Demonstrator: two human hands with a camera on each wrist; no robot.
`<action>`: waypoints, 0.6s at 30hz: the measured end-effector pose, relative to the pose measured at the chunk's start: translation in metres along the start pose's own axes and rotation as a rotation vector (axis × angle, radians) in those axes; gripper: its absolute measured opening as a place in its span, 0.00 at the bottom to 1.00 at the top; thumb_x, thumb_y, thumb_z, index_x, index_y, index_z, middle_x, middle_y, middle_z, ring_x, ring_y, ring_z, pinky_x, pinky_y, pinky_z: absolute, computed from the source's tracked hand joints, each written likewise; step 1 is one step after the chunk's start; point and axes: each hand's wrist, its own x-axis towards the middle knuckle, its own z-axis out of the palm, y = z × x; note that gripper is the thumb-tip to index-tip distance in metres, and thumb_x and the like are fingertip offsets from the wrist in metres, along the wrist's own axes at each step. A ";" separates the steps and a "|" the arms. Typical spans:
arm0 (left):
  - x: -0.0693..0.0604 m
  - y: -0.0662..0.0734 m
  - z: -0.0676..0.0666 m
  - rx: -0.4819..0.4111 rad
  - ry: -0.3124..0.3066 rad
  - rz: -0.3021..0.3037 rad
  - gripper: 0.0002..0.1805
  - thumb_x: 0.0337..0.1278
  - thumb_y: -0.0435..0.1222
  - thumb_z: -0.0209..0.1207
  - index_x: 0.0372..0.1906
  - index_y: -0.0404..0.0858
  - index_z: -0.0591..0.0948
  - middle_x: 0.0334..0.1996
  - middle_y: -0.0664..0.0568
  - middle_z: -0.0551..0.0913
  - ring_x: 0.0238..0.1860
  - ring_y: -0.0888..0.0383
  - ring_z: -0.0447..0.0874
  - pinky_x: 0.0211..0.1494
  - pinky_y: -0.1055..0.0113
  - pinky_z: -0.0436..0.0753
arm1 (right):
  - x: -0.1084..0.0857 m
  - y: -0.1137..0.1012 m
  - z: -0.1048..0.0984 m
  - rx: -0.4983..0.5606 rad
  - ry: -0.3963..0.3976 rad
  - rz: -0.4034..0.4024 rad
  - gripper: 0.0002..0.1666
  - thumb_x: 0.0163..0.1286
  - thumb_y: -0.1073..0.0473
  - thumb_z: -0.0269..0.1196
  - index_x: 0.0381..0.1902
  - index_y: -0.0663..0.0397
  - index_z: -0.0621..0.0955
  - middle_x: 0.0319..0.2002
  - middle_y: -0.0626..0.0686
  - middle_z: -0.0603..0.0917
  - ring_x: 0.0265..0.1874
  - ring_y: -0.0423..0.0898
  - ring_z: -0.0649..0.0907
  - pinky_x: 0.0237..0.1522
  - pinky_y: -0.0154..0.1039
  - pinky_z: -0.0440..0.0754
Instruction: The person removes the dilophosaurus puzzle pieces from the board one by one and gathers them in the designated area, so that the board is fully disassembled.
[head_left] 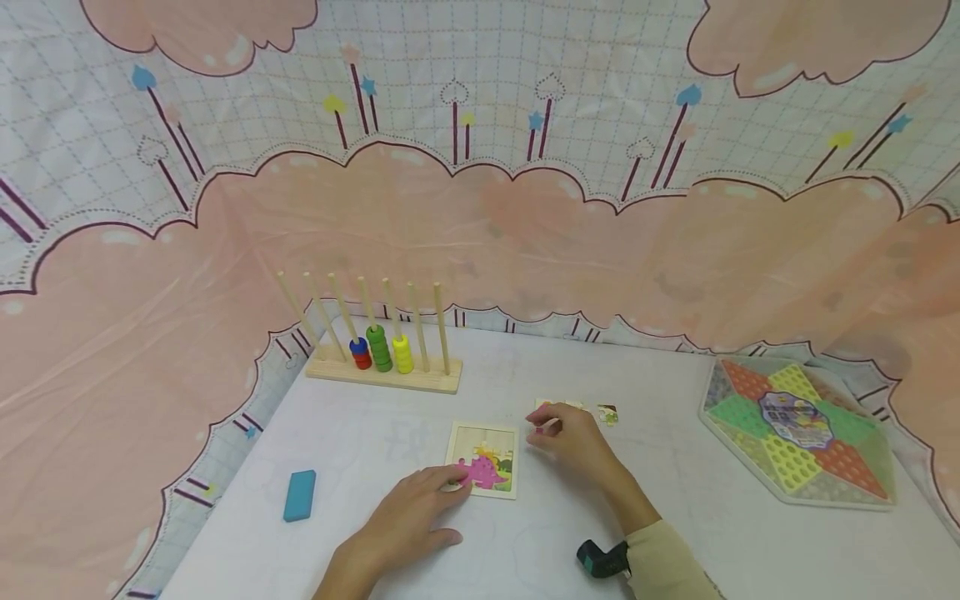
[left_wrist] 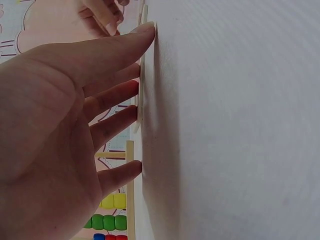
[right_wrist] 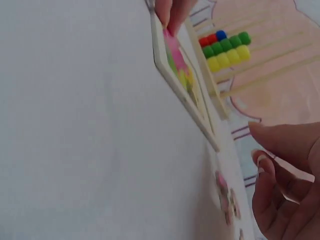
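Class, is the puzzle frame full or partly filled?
Partly filled: pink dinosaur pieces lie in the puzzle frame; its upper part is bare.

The puzzle tray [head_left: 467,437] is pale wood, its picture a bright pink dinosaur [head_left: 483,473] among yellow, orange and green. A loose piece [head_left: 607,414] mixes brown, green and off-white. Pale wood too is the bead stand [head_left: 382,380], with blue and red beads on 1 rod, green on the next, yellow after that. The block [head_left: 299,496] is plain teal blue. The game board [head_left: 802,458] bears 2 red, 2 green and 2 yellow dotted triangles. White desk [head_left: 517,546]; beige sleeve [head_left: 667,562]. The cloth [head_left: 480,233] has peach clouds outlined in dark purple, and blue gridlines on white.
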 end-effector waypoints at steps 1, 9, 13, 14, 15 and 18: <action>0.000 0.000 0.000 0.002 0.000 0.002 0.35 0.56 0.52 0.70 0.69 0.49 0.77 0.73 0.55 0.74 0.75 0.51 0.70 0.75 0.45 0.73 | 0.000 -0.003 0.002 -0.005 -0.024 -0.020 0.13 0.60 0.61 0.75 0.44 0.48 0.88 0.40 0.46 0.88 0.34 0.40 0.79 0.34 0.28 0.77; -0.001 0.000 0.000 0.024 0.011 0.022 0.35 0.56 0.53 0.70 0.69 0.49 0.78 0.72 0.54 0.75 0.74 0.50 0.71 0.74 0.45 0.74 | -0.004 -0.016 0.015 -0.061 -0.207 -0.165 0.18 0.62 0.57 0.75 0.50 0.50 0.88 0.44 0.48 0.87 0.34 0.40 0.79 0.34 0.27 0.78; -0.001 -0.001 0.000 0.024 0.017 0.028 0.35 0.57 0.53 0.70 0.69 0.48 0.77 0.72 0.54 0.74 0.74 0.50 0.71 0.74 0.45 0.74 | -0.005 -0.017 0.019 -0.071 -0.246 -0.199 0.18 0.63 0.59 0.74 0.51 0.51 0.87 0.44 0.48 0.87 0.34 0.39 0.79 0.35 0.28 0.78; -0.001 -0.001 0.000 0.022 0.016 0.028 0.35 0.57 0.53 0.70 0.69 0.48 0.77 0.72 0.54 0.74 0.74 0.50 0.71 0.74 0.45 0.74 | -0.005 -0.018 0.020 -0.072 -0.252 -0.204 0.18 0.63 0.59 0.74 0.52 0.50 0.87 0.44 0.48 0.87 0.35 0.39 0.79 0.36 0.28 0.78; -0.001 -0.001 0.000 0.019 0.014 0.026 0.35 0.57 0.53 0.70 0.69 0.48 0.77 0.72 0.54 0.74 0.74 0.50 0.71 0.74 0.45 0.74 | -0.005 -0.017 0.021 -0.075 -0.255 -0.204 0.18 0.63 0.59 0.74 0.52 0.50 0.87 0.43 0.48 0.87 0.35 0.39 0.79 0.36 0.28 0.78; -0.001 -0.001 0.000 0.014 0.008 0.022 0.35 0.57 0.53 0.70 0.69 0.48 0.78 0.72 0.54 0.75 0.74 0.50 0.71 0.74 0.45 0.74 | -0.005 -0.016 0.025 -0.082 -0.260 -0.208 0.19 0.63 0.60 0.74 0.53 0.50 0.86 0.42 0.46 0.86 0.36 0.39 0.79 0.38 0.29 0.78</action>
